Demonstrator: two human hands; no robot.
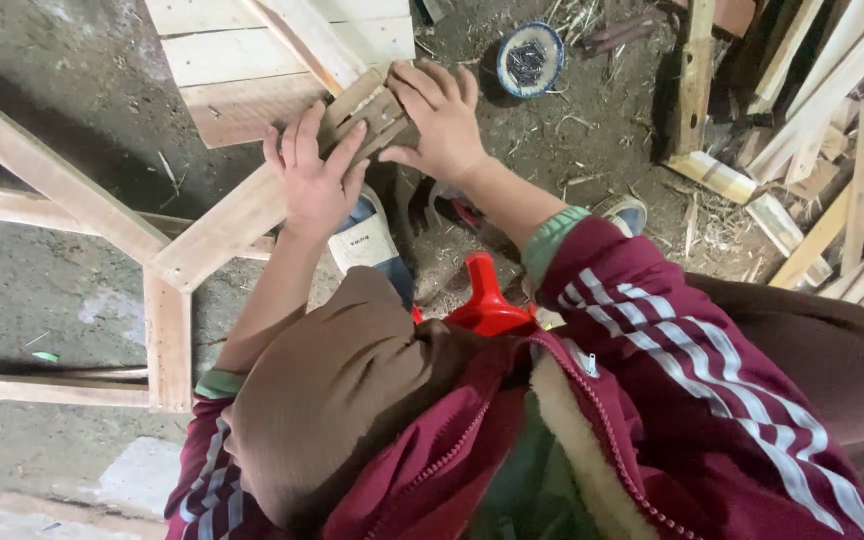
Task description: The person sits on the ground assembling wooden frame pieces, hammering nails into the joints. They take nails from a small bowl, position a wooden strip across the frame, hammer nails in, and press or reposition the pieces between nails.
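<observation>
My left hand (314, 172) and my right hand (439, 120) both press on a small stack of short grey-brown wooden pieces (367, 115). The stack rests on the end of a pale wooden slat (227, 228) that forms part of a wooden frame (167, 330) lying on the dirt floor. My left hand's fingers lie flat over the stack's left side. From the right, my other hand curls over the stack's top edge. Maroon striped jacket sleeves and brown trousers fill the lower view.
A pale board panel (252, 60) lies beyond the hands. A blue-rimmed bowl of dark nails (529, 58) sits on the ground at top centre. Loose timber offcuts (822, 140) pile up at right. A red plastic object (487, 305) sits between my knees, a shoe (367, 240) below my left hand.
</observation>
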